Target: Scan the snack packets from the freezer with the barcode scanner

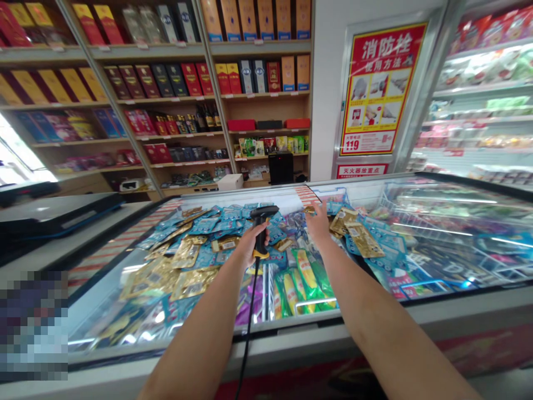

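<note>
My left hand [252,242] is wrapped around the grip of a black barcode scanner [261,225] with yellow trim. The scanner's head points right, and its black cable runs down between my forearms. Farther right, my right hand [318,221] reaches over the freezer with its fingers at a small gold packet [309,209], seen nearly edge-on and partly hidden. Gold and blue packets [187,251] are heaped on the glass to the left of my hands. A smaller group of gold packets [363,239] and blue ones lies just right of my right hand.
Beneath is a glass-topped chest freezer [287,336] with green-and-yellow packs [306,270] inside. A counter with a flat device [58,214] stands at left. Behind are shelves of boxes [166,80], a black box-shaped device [281,168], a red poster [381,91] and a refrigerated display [483,105].
</note>
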Available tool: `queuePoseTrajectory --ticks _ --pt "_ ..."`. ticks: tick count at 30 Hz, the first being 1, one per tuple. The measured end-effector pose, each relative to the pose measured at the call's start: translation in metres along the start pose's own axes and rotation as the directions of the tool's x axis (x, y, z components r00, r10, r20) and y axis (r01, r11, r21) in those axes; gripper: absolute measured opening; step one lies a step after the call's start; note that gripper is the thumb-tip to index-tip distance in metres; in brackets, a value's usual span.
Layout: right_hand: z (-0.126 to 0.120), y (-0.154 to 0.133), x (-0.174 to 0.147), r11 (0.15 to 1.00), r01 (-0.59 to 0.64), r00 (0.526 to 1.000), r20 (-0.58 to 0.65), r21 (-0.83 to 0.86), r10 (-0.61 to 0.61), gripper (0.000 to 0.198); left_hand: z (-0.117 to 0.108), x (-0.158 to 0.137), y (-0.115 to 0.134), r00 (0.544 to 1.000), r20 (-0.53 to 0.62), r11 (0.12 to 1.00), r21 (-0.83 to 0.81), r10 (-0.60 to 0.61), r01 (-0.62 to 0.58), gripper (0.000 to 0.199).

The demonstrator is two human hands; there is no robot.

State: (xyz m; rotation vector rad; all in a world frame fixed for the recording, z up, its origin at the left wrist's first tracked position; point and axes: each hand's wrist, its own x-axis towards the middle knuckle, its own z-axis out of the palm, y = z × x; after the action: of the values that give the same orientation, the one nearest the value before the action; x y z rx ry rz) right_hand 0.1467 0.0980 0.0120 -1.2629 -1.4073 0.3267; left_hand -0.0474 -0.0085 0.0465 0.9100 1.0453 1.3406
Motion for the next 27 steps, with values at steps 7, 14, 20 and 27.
queuePoseTrajectory --ticks 7,14,20,27 --pt "0.012 -0.032 -0.026 0.948 0.265 0.880 0.446 -0.176 -0.164 0.042 0.002 -0.002 0.002 1.000 -0.020 1.000 0.019 -0.018 0.019 0.035" --pt "0.025 -0.029 -0.037 0.888 0.316 0.818 0.570 -0.334 -0.076 0.050 0.000 -0.003 0.003 0.999 -0.023 1.000 -0.009 -0.030 0.030 0.035" --pt "0.019 -0.034 -0.036 0.946 0.138 0.841 0.539 -0.295 0.045 0.042 0.001 -0.003 0.004 0.999 -0.017 0.999 -0.035 -0.039 0.039 0.035" --pt "0.017 -0.016 -0.024 0.991 -0.106 0.947 0.296 -0.079 0.125 0.031 -0.002 -0.001 0.000 1.000 0.028 1.000 -0.009 -0.013 0.013 0.035"
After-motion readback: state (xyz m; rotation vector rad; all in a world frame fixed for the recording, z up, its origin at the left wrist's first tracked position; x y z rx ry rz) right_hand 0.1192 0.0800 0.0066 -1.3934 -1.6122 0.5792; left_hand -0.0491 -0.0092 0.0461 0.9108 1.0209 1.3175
